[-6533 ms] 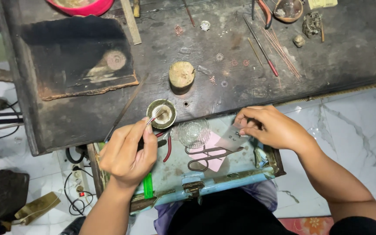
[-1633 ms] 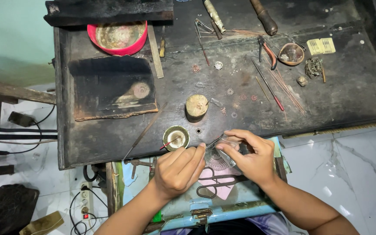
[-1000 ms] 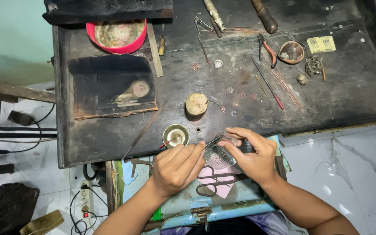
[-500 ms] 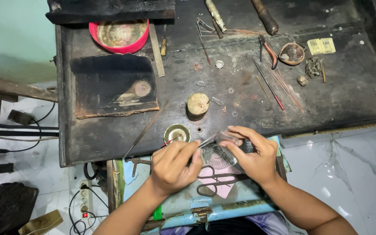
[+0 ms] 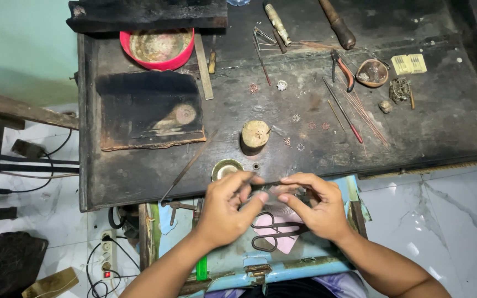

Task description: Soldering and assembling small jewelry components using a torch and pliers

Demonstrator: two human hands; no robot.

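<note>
My left hand [image 5: 224, 212] and my right hand [image 5: 317, 208] meet over an open blue drawer [image 5: 282, 264] at the bench's front edge. Both pinch a thin dark metal tool [image 5: 269, 184] that lies level between their fingertips. Whether a small piece sits at its tip is too small to tell. A small brass bowl [image 5: 226, 168] stands on the dark workbench [image 5: 415, 138] just above my left fingers. Black scissors [image 5: 274, 234] lie on pink paper [image 5: 285, 243] in the drawer under my hands.
A round wooden stump [image 5: 255, 134] stands behind the bowl, with small filigree pieces [image 5: 296, 117] scattered beside it. A red bowl [image 5: 158, 49], a charred block [image 5: 150, 110], pliers [image 5: 344, 69], thin rods [image 5: 360, 113] and a small dish [image 5: 372, 73] lie farther back. Cables [image 5: 106, 259] run on the floor at left.
The thin tool, slanted up to the right half a second ago, now lies level between both hands. My fingertips have drawn closer together. Earlier, my left hand worked at the brass bowl.
</note>
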